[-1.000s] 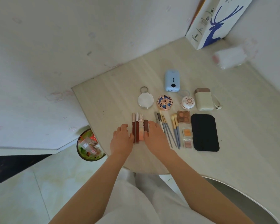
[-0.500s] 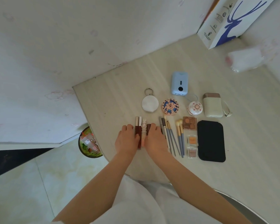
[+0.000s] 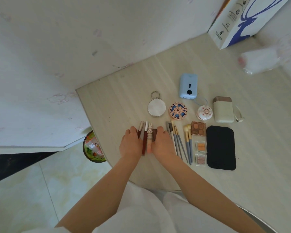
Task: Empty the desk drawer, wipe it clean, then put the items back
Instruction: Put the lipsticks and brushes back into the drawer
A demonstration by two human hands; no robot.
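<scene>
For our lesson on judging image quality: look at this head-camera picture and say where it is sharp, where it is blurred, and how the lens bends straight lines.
Head view: the makeup brushes and the black pouch by the middle are sharp; the white plastic-wrapped roll at the right edge is smeared; the desk edge curves from wide-angle distortion; the light is soft and even, with faint shadows and no glare.
</scene>
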